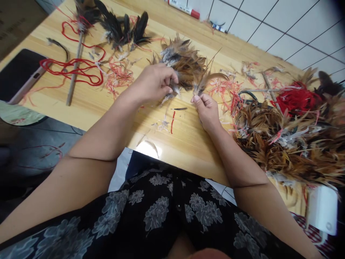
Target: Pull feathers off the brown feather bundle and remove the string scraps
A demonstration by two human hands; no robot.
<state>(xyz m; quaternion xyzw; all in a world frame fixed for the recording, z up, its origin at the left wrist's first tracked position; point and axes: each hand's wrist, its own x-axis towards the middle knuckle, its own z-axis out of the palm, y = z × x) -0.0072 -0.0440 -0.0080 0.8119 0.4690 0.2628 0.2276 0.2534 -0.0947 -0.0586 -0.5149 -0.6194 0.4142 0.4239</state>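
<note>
The worktop (199,144) is pale yellow wood with a visible grain, set slantwise in view, and a bright patch of light shines on its near edge. Beyond its far side are white tiles (272,27) with dark joints; at the lower left, a shadowed grey floor (40,151) carries a few red strands. Scraps of pink-red string (118,75) and loose down litter the wood, and a short red thread (172,122) lies in front of the hands. The small feather bunch (199,86) is at mid-worktop, its base pinched between the thumb and forefinger of the right hand (206,108). The left hand (165,81) has its fingers drawn close together at the near edge of a brown feather pile (185,61) — whether they grip a feather, I cannot tell. A larger heap of brown feathers (291,144) spreads at the right, beside a tangle of red strands (298,99). On the left, looped red cord (91,77) crosses a thin stick (72,88), near a phone (18,77) with a dark screen. As for writing, a white marker (180,5) with a red cap bears small dark print, too small to read; a blue-and-white piece (219,27) near it also has marks — illegible too. The white object (322,208) at the lower right shows no lettering I can make out.
</note>
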